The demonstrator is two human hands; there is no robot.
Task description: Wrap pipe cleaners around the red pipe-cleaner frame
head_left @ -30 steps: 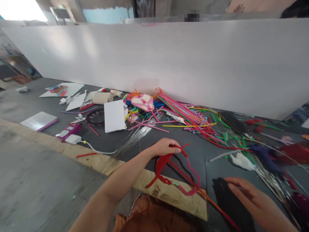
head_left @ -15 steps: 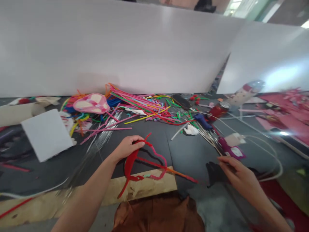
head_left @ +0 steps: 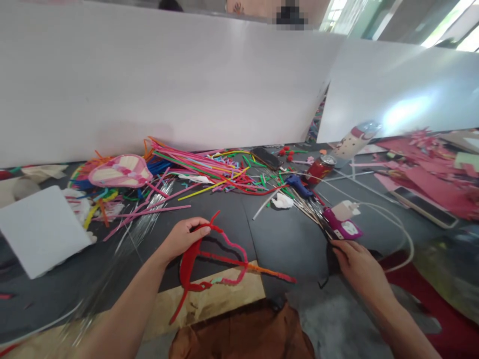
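My left hand point(head_left: 182, 238) is closed around the top of a bent shape of red and pink pipe cleaners point(head_left: 213, 259), held just above the dark mat point(head_left: 284, 239). A red-orange stem of it trails right to about the mat's front edge. My right hand point(head_left: 355, 267) reaches to the right, fingers curled down onto a black piece point(head_left: 329, 264) lying on the mat, close below a magenta device with a white plug point(head_left: 342, 224). Whether the fingers grip the black piece is hidden.
A heap of coloured pipe cleaners point(head_left: 209, 169) and a pink fan-shaped piece point(head_left: 119, 172) lie at the back by a white board wall point(head_left: 187, 75). A white foam block point(head_left: 39, 229) sits left. A blue glue gun point(head_left: 299, 184), a red can point(head_left: 318, 169) and pink paper scraps point(head_left: 426, 169) lie right.
The view has swung right, uncovering the can, the cable and the pink scraps. My right hand has moved forward onto the black piece. My left hand keeps its hold on the pipe-cleaner shape.
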